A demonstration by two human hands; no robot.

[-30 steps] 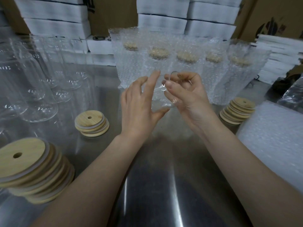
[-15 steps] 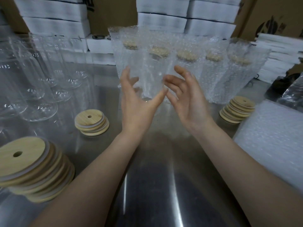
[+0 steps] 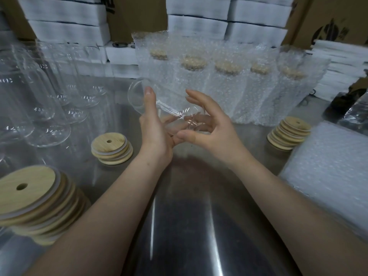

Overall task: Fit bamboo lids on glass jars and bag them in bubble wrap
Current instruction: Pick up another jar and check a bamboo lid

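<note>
A clear glass jar (image 3: pixel 171 111) lies tilted on its side between my hands, above the steel table (image 3: pixel 179 226). Its open rim points up and to the left. My left hand (image 3: pixel 154 134) cradles it from below, thumb lying up along the glass. My right hand (image 3: pixel 213 132) curls its fingers and thumb round the jar's lower right end. Stacks of bamboo lids with a centre hole sit at near left (image 3: pixel 29 200), middle left (image 3: pixel 112 149) and right (image 3: pixel 288 134). Several lidded jars in bubble wrap bags (image 3: pixel 225 86) stand in a row behind my hands.
Several empty glass jars (image 3: pixel 49 100) crowd the left of the table. A pile of flat bubble wrap bags (image 3: pixel 328 172) lies at the right edge. White foam packs (image 3: pixel 65 24) and cardboard boxes (image 3: pixel 328 20) are stacked along the back.
My hands have dropped lower and closer together. The jar, held higher between spread fingers before, now lies tipped sideways in both hands.
</note>
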